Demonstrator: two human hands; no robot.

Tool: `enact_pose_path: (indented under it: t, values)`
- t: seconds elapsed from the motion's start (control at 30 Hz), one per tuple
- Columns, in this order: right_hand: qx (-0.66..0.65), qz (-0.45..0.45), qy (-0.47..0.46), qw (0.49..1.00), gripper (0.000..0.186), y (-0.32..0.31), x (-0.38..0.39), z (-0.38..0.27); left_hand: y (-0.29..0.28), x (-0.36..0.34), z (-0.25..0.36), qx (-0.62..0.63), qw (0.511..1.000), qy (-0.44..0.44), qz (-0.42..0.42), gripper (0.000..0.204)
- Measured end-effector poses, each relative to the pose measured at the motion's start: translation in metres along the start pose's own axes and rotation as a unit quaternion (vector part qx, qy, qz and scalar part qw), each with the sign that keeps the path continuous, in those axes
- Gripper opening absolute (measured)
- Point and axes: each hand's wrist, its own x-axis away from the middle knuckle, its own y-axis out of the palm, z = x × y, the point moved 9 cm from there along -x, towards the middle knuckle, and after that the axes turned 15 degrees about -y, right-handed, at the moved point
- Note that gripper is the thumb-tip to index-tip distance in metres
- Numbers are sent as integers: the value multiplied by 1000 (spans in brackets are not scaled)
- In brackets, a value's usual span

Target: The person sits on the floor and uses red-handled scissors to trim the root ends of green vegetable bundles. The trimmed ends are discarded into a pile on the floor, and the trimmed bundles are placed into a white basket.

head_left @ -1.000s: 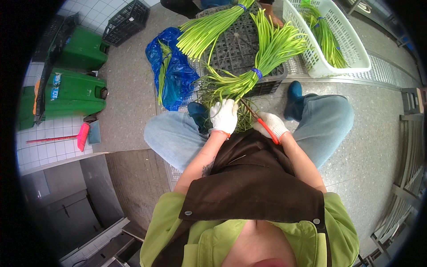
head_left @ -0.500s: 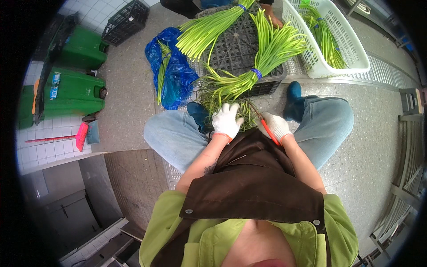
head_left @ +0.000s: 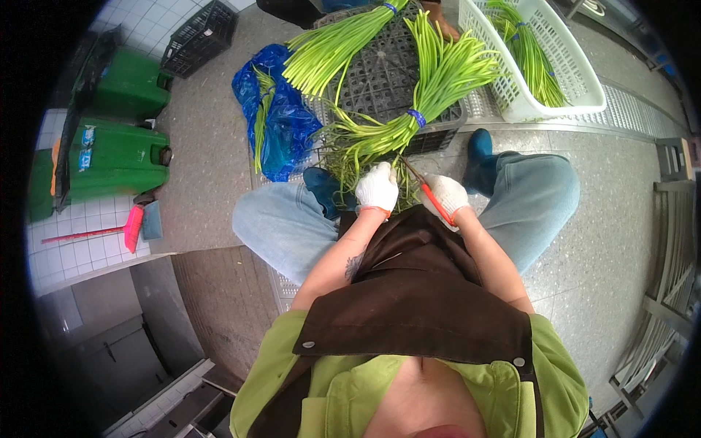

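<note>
A bundle of long green garlic scapes point(head_left: 454, 82), tied with a purple band, lies across an upturned black crate point(head_left: 380, 73). Its thin tips spill over the near edge. My white-gloved left hand point(head_left: 377, 187) is closed at those tips, seemingly pinching some stems; its fingertips are partly hidden. In my gloved right hand point(head_left: 447, 194) are red-handled scissors point(head_left: 432, 198), their blades pointing at the tips beside my left hand. Loose green trimmings point(head_left: 343, 169) lie below, between my boots. A second tied bundle point(head_left: 332, 50) rests on the crate's far left.
A blue plastic bag point(head_left: 290, 142) with a few scapes lies left of the crate. The white basket point(head_left: 517, 95) at right holds more bundles point(head_left: 531, 62). Another person's hand point(head_left: 442, 23) is at the crate's far side. Green bins point(head_left: 117, 157) and a pink broom point(head_left: 133, 228) stand left.
My left hand has shifted right toward the scissors and gone from spread fingers to closed. The scissors stay in my right hand, moved slightly left. The view has shifted a little.
</note>
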Motion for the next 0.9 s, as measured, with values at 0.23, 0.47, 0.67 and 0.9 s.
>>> enact_pose_path:
  t: [0.23,0.47,0.67,0.9]
  values:
    - [18,-32,-43,998,30,-1,19,-17,-23,21,3,0,996,-17,-92,43]
    - [-85,8,-85,993,27,-17,18,-36,-119,-24,28,67,973,95,201,15]
    - [-206,43,-68,975,23,-10,13,-27,-82,-58,39,-100,980,143,94,16]
    - [-416,69,54,905,19,-16,9,-22,-57,-94,16,361,919,-57,-149,19]
